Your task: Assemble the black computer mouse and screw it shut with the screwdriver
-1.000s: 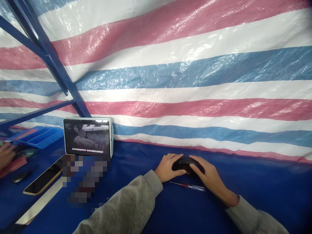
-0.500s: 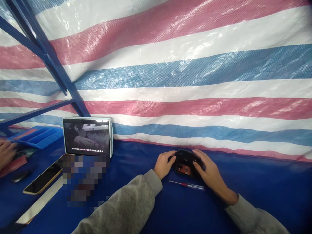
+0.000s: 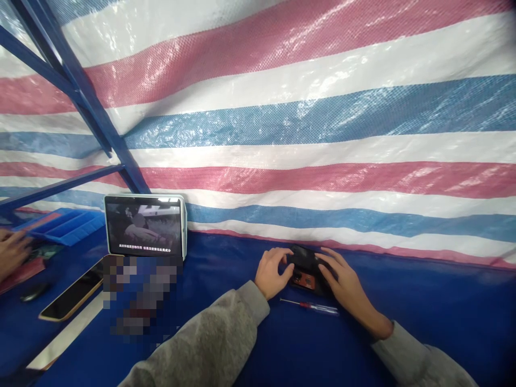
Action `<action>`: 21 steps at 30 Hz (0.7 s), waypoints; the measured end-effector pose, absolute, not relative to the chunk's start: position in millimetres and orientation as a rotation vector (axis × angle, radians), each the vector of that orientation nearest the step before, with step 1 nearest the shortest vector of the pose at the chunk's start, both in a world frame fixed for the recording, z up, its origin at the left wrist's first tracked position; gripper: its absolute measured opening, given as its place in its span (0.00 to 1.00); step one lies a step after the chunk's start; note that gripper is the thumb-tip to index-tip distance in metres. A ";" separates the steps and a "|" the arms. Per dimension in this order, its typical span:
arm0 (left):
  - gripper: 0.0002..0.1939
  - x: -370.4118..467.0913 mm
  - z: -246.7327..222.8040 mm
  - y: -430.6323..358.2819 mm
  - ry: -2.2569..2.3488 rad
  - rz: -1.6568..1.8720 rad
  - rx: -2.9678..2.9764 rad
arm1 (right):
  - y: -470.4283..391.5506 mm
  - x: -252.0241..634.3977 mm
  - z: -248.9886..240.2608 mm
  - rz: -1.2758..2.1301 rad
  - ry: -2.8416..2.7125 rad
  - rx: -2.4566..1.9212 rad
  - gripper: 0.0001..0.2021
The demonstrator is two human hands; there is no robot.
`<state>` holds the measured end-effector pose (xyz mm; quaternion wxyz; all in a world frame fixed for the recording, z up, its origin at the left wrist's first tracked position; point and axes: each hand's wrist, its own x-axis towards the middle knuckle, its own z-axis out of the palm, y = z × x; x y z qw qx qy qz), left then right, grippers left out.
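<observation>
A black device (image 3: pixel 305 260) lies on the blue table, with a reddish-brown circuit board (image 3: pixel 305 280) exposed on its near side. My left hand (image 3: pixel 273 273) holds the device's left edge, thumb and fingers curved around it. Over its right side, my right hand (image 3: pixel 342 282) grips the black casing; part of the casing is hidden beneath that hand. Just in front of the device lies a screwdriver (image 3: pixel 310 306) with a red and clear handle, touched by neither hand.
A tablet (image 3: pixel 144 226) stands at the left behind a pixelated patch. Nearby are a phone (image 3: pixel 76 290), a dark mouse-like object (image 3: pixel 34 292) and a blue compartment tray (image 3: pixel 66 227). Another person's hand (image 3: pixel 13 251) is at the far left, beside a red item (image 3: pixel 28 271).
The black casing has tilted and sits lower between my hands. My left thumb has shifted slightly down and right. The other person's hand has moved a little.
</observation>
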<state>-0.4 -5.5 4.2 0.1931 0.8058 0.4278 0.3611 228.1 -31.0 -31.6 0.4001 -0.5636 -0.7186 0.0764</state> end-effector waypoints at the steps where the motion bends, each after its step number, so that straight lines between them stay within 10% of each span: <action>1: 0.11 -0.1 5.4 -7.7 1.136 0.975 2.363 | -30.7 228.1 -31.7 0.198 -1.817 -1.426 0.16; 21: 0.14 2.7 7.8 -10.4 0.831 0.936 2.597 | -40.6 222.6 -19.3 0.141 -1.796 -1.355 0.16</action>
